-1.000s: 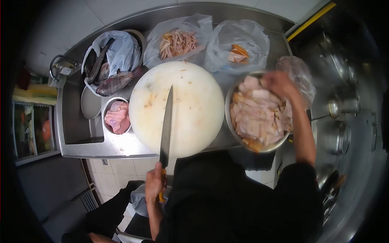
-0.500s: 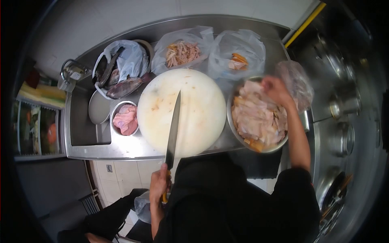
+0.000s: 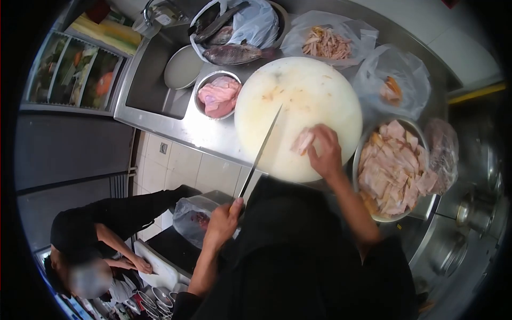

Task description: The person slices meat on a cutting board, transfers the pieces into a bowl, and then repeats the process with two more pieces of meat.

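My left hand (image 3: 223, 221) is closed round the handle of a long kitchen knife (image 3: 262, 146), whose blade slants up over the round white cutting board (image 3: 325, 93). On the board's near right part, my right hand (image 3: 328, 154) has its thumb and fingers around a small piece of pale meat (image 3: 303, 141). To the right of that arm stands a metal bowl (image 3: 425, 140) heaped with sliced pale meat (image 3: 392, 168). Small scraps dot the board's surface.
Behind the board lie a bag of meat strips (image 3: 328, 44) and a bag with a few pieces (image 3: 392, 90). Left are raw pink meat (image 3: 220, 97), whole fish (image 3: 232, 54) and a sink (image 3: 146, 80). A co-worker (image 3: 85, 229) bends over a white board at lower left.
My right hand has moved left from the bowl to the board, now with a piece of meat. The knife stays in my left hand. The view has turned, showing the co-worker.
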Available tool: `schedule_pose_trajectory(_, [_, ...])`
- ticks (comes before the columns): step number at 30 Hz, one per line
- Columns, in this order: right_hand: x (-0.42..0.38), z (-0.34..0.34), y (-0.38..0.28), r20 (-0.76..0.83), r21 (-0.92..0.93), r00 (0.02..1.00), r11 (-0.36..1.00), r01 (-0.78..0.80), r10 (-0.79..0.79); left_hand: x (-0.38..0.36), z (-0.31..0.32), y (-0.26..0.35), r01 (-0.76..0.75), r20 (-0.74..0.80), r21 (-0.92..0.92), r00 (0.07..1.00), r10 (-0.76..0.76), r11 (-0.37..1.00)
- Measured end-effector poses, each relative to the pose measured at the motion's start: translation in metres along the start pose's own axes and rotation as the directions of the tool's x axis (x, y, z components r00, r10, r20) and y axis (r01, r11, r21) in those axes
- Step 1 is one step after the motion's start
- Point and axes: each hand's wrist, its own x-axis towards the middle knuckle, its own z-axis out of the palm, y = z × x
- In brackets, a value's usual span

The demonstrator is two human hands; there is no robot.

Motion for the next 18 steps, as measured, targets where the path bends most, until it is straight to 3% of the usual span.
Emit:
schedule_pose_trajectory(6, [-0.003,0.016,-0.001,0.042,0.051,0.999,0.999,-0.006,0.004,-0.019,0.014,0.012,-0.083,-0.012,0.016,0.997,0.083,0.996])
schedule_pose_trajectory(18, [0.002,0.018,0.0,0.047,0.07,0.999,0.997,-0.026,0.023,-0.043,0.004,0.022,-0.054,-0.014,0.236,0.998,0.059,0.97])
